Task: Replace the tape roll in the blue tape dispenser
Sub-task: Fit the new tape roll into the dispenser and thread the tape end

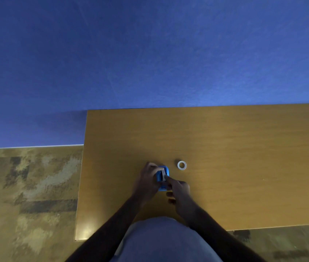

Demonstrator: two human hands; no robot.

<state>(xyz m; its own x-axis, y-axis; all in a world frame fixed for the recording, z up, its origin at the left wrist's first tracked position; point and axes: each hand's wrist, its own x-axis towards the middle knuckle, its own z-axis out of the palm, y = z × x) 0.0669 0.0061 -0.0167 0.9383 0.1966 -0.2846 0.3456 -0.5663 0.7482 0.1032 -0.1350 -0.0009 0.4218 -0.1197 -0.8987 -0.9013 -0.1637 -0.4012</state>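
Left hand (148, 181) covers most of the dispenser (162, 178); its roll is indistinct; surface (244, 157) cut off at right.

A wooden bench (225, 140) with an orange-brown grain stands against a plain blue wall (149, 50). To its left and along its near edge lies a mottled brown and tan floor (29, 186), meeting the wall at a pale baseboard (32, 146).

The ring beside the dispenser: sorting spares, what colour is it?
White, a ring lying on the wooden table; head view.
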